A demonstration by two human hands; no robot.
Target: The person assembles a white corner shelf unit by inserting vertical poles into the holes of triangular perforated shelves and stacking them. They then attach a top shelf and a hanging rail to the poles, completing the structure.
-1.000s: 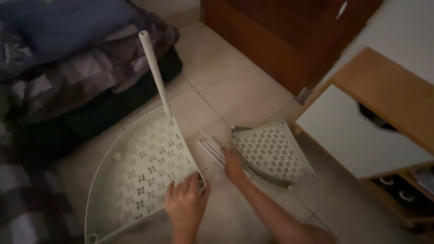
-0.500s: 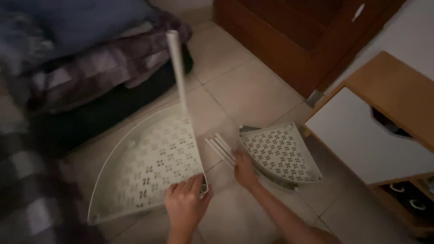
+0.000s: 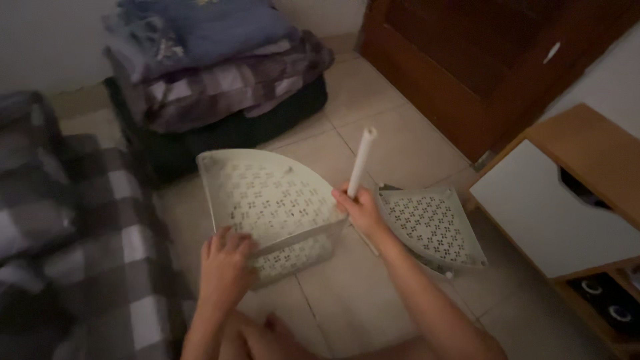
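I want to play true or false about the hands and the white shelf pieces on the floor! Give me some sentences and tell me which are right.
1. The right hand grips a white tube that stands nearly upright. True.
2. The left hand rests on the big quarter-round shelf tray. True.
3. The smaller shelf tray lies on top of the pile of folded blankets. False: it lies on the tiled floor, beside the right hand.
4. Both trays are solid, with no holes. False: both have patterns of small cut-out holes.
5. A brown wooden door stands beyond the trays. True.
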